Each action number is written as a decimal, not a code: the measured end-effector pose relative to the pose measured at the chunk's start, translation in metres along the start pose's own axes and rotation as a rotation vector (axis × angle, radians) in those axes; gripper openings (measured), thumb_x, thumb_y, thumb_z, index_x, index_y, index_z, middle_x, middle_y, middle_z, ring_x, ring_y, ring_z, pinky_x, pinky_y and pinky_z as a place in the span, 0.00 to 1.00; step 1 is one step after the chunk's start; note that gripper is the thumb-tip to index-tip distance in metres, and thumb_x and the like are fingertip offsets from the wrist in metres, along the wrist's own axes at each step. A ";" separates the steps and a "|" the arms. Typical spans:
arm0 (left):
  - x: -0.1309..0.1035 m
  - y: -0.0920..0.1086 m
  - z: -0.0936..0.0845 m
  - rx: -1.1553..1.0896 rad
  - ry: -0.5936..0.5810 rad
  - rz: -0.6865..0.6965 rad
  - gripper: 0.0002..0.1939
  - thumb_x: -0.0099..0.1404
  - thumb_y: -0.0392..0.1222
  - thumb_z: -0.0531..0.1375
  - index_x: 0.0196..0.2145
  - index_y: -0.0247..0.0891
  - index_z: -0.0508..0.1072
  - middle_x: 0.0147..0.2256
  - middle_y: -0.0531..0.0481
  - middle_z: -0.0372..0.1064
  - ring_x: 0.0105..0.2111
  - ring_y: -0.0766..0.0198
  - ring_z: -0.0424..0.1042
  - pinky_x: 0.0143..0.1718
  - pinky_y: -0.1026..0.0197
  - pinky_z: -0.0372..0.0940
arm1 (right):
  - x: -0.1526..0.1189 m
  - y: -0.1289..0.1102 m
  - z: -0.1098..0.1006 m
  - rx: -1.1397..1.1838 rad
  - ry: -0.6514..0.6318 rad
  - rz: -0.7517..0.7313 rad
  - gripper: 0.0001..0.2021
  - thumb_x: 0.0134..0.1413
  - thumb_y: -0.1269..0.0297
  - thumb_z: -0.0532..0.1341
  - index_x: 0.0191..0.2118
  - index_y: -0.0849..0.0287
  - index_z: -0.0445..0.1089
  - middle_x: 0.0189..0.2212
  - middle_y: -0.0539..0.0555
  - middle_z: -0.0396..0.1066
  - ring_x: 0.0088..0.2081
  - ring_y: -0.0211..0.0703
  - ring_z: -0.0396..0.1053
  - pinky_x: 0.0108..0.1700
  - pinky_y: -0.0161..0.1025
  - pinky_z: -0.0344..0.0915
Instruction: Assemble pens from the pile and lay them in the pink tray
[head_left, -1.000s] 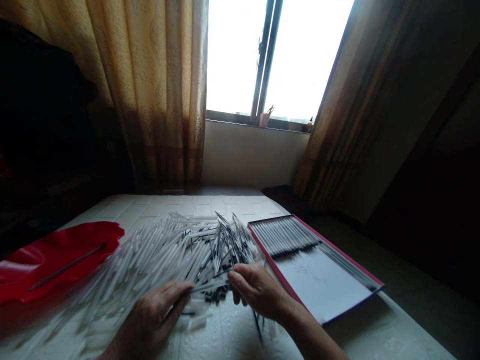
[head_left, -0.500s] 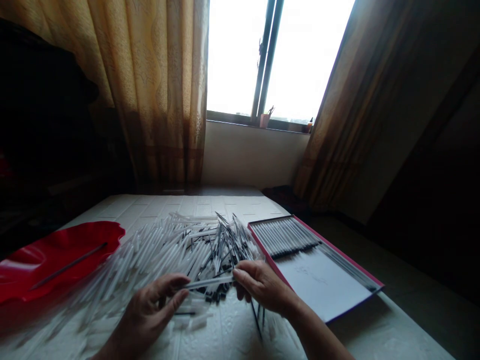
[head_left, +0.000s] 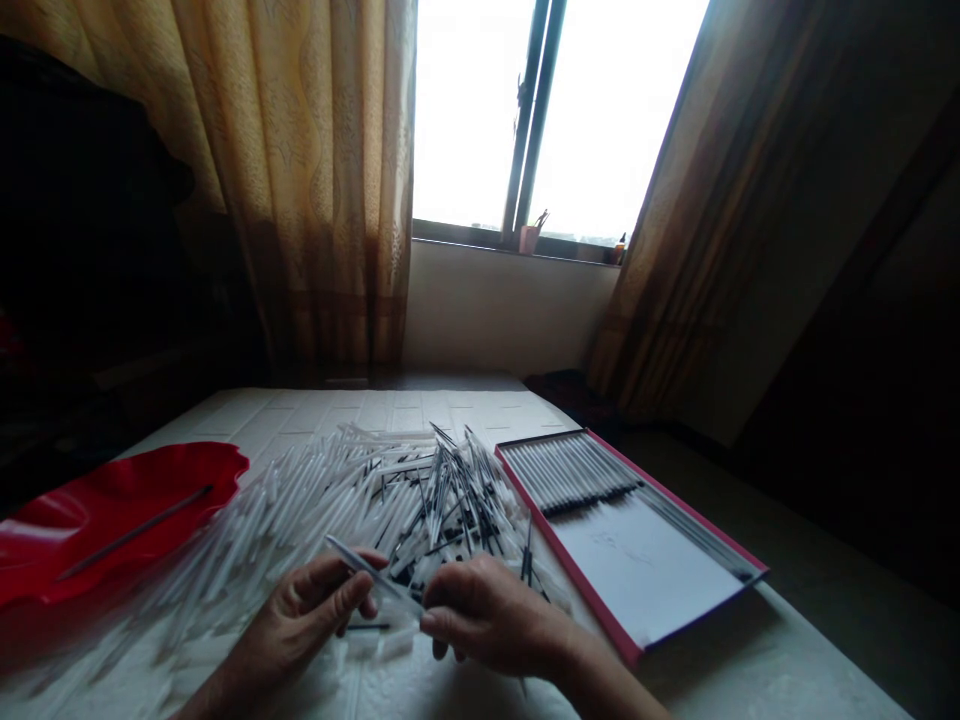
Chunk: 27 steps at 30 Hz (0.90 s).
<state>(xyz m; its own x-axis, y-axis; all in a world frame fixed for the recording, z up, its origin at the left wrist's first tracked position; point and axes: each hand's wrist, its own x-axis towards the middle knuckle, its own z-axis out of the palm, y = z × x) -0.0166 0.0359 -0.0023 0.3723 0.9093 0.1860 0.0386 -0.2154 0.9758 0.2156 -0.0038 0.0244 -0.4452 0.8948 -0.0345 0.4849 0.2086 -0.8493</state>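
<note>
My left hand (head_left: 319, 605) pinches a clear, slim pen barrel (head_left: 364, 566) between thumb and fingers near its upper left end. On the lower right end of the same barrel, my right hand (head_left: 484, 612) is closed, its fingers hiding that tip. The barrel slants down to the right. Beyond both hands spreads a heap of clear pen barrels (head_left: 300, 500), with thin dark pen refills (head_left: 457, 490) piled at its right side. Small black pieces lie among them, partly covered by my hands. A few dark refills (head_left: 528, 560) lie by my right wrist.
At right is a pink-edged box (head_left: 577, 575) with a row of pens (head_left: 574, 470) and a white sheet (head_left: 652, 570). A red scalloped tray (head_left: 150, 475) at left holds one slim dark stick (head_left: 139, 530). The white table (head_left: 262, 410) ends before a curtained window.
My right hand has moved left and down. The barrel, level between the hands before, now tilts, its left end sticking up past my left fingers. The box's near left corner has come into view.
</note>
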 end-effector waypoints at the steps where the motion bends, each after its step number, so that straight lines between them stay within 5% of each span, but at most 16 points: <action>1: -0.001 -0.001 0.002 0.008 -0.025 0.026 0.22 0.58 0.62 0.63 0.39 0.42 0.80 0.24 0.51 0.77 0.22 0.64 0.73 0.23 0.67 0.68 | 0.001 -0.001 0.003 -0.025 0.009 -0.010 0.06 0.53 0.69 0.60 0.28 0.60 0.74 0.19 0.47 0.71 0.22 0.32 0.68 0.24 0.25 0.60; 6: -0.006 -0.001 0.016 -0.048 -0.008 0.005 0.25 0.63 0.65 0.57 0.38 0.41 0.77 0.33 0.47 0.78 0.33 0.56 0.78 0.32 0.59 0.74 | 0.003 -0.001 0.017 -0.155 -0.007 -0.059 0.05 0.52 0.67 0.64 0.30 0.60 0.77 0.20 0.48 0.73 0.24 0.34 0.70 0.24 0.25 0.57; 9: -0.008 0.000 0.020 -0.149 0.045 -0.088 0.26 0.60 0.67 0.58 0.35 0.39 0.74 0.27 0.50 0.74 0.26 0.60 0.76 0.28 0.60 0.72 | 0.004 -0.001 0.020 -0.283 -0.034 -0.073 0.05 0.52 0.65 0.65 0.30 0.60 0.78 0.19 0.48 0.72 0.22 0.34 0.67 0.22 0.26 0.53; 12: -0.005 -0.001 0.018 -0.191 0.067 -0.182 0.26 0.55 0.67 0.63 0.31 0.39 0.71 0.17 0.60 0.61 0.14 0.72 0.60 0.16 0.70 0.60 | 0.005 0.001 0.016 -0.335 -0.028 -0.117 0.07 0.55 0.66 0.62 0.34 0.60 0.78 0.23 0.50 0.74 0.24 0.33 0.67 0.25 0.26 0.54; 16: -0.003 -0.002 0.016 -0.158 0.053 -0.191 0.27 0.54 0.68 0.63 0.28 0.39 0.69 0.16 0.64 0.48 0.14 0.75 0.46 0.13 0.74 0.45 | 0.004 0.006 0.001 -0.461 0.044 -0.060 0.07 0.55 0.67 0.61 0.30 0.61 0.77 0.21 0.49 0.72 0.21 0.32 0.62 0.23 0.28 0.51; 19: -0.004 -0.003 0.017 -0.057 0.048 -0.113 0.26 0.56 0.67 0.62 0.26 0.39 0.69 0.18 0.62 0.49 0.16 0.72 0.48 0.14 0.73 0.45 | 0.001 0.013 -0.014 -0.484 0.115 -0.014 0.09 0.55 0.68 0.60 0.27 0.60 0.75 0.19 0.48 0.71 0.21 0.33 0.62 0.24 0.29 0.51; 23: -0.004 -0.006 0.016 0.120 0.064 0.019 0.24 0.60 0.65 0.58 0.27 0.39 0.70 0.21 0.58 0.59 0.23 0.67 0.61 0.21 0.71 0.58 | -0.003 0.025 -0.034 -0.376 0.262 -0.002 0.12 0.59 0.66 0.56 0.28 0.60 0.73 0.21 0.50 0.73 0.23 0.35 0.68 0.27 0.29 0.57; 27: -0.004 -0.006 0.012 0.333 -0.025 0.101 0.23 0.67 0.61 0.52 0.28 0.39 0.70 0.24 0.55 0.63 0.27 0.63 0.67 0.29 0.67 0.63 | -0.003 0.032 -0.040 -0.439 0.402 -0.017 0.11 0.59 0.64 0.56 0.31 0.59 0.73 0.22 0.51 0.74 0.25 0.38 0.70 0.29 0.31 0.59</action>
<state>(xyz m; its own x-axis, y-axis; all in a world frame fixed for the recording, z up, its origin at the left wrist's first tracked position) -0.0072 0.0291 -0.0105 0.4118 0.8695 0.2729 0.2992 -0.4118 0.8607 0.2626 0.0162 0.0179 -0.1775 0.9514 0.2518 0.7840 0.2914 -0.5481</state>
